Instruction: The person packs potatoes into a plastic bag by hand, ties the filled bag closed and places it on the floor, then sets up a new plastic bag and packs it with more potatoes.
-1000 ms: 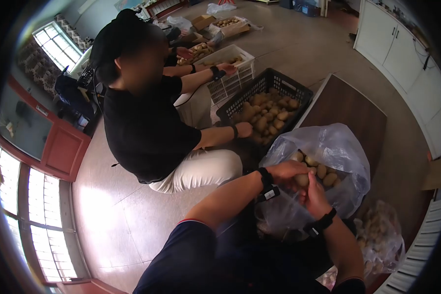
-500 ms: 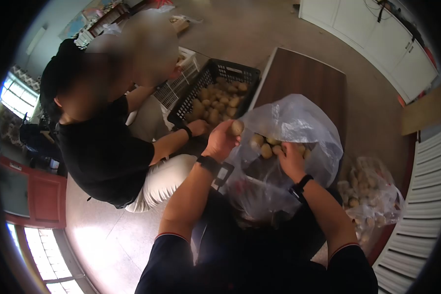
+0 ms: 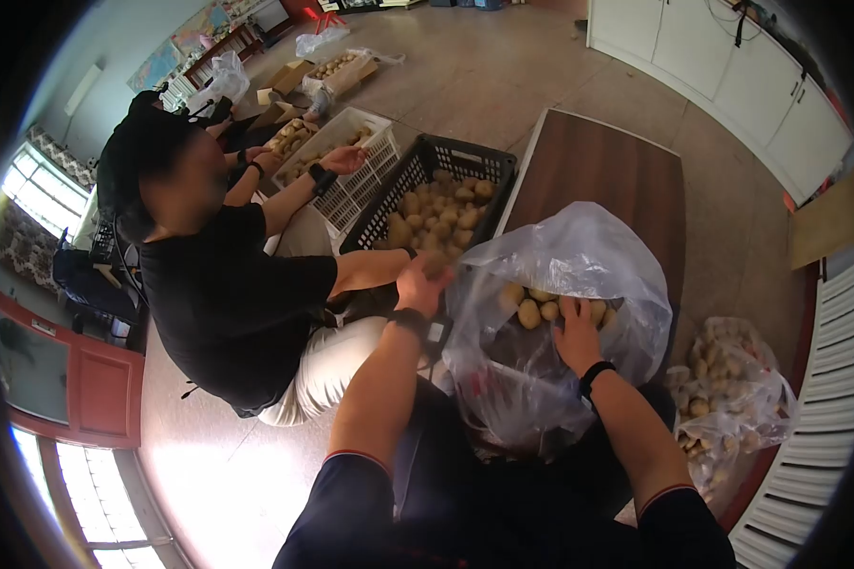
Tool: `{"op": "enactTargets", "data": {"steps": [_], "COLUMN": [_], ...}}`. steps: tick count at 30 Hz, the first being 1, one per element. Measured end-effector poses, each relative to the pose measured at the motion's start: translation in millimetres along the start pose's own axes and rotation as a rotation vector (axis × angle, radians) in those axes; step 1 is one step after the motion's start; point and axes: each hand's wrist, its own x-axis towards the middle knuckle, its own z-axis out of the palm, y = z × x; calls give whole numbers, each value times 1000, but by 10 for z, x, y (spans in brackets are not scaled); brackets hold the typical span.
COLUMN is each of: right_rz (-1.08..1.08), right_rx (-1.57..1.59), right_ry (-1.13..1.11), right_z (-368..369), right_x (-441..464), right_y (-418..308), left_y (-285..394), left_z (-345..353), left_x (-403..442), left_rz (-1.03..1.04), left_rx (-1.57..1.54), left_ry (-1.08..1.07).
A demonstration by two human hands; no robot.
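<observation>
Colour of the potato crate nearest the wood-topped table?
Black crate; shows best in the head view.

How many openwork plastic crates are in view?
2: the black crate, beside the brown panel, and the white crate beyond it. Others may be hidden.

The camera wearer has on a dark, navy-looking short-sleeved top [image 3: 517, 536], its sleeves [image 3: 342, 498] finished at the hem with a thin red trim [image 3: 359, 456]. A black strap circles each wrist: the left strap [image 3: 410, 321] carries a small boxy module [image 3: 436, 334] with a pale patch, and the right strap [image 3: 595, 373] looks slimmer. Dark trousers [image 3: 436, 424] cover the legs, nearly merging with the top.
</observation>
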Motion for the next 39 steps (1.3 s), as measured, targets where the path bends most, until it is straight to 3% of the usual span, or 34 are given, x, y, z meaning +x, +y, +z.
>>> {"op": "enactTargets", "data": {"steps": [3, 4, 6, 10, 17, 19, 22, 23, 25, 26, 30, 34, 37, 39], "right_rz": [5, 4, -5, -49, 24, 46, 53, 43, 32, 24, 49, 97, 151, 154], "right_rx": [11, 11, -3, 7, -80, -111, -62, -29, 3, 77, 343, 488, 555, 715], "right_ry": [16, 23, 46, 86, -48, -87, -67, -32, 5, 47, 70, 71, 23, -122], "right_z": [3, 2, -4, 53, 72, 70, 105, 124, 182, 219, 180, 171, 199, 294], "right_x": [2, -12, -19, 6, -35, -39, -42, -43, -32, -18, 36, 68, 84, 126], "right_y": [10, 13, -6, 27, 55, 40, 73, 82, 107, 120, 85, 62, 95, 183], "left_y": [-70, -102, -93, -94, -221, -108, -50, -30, 36, 40, -50, -182, -337, -414], "left_z": [-173, -231, -287, -293, -474, -330, -187, -105, 150, 231, 405, 609, 676, 698], "left_x": [135, 150, 195, 199, 520, 310, 126, 73, -92, -176, -337, -623, -718, -759], "left_rz": [51, 354, 688, 661, 701, 272, 205, 205, 187, 188, 225, 99, -6, -59], "left_rx": [-4, 479, 958, 1000, 852, 203, -18, -18, 206, 206, 374, 520, 727, 803], "left_ry": [-44, -77, -109, -3, -78, -261, -192, -193, 85, 85, -18, -220, -384, -435]}}
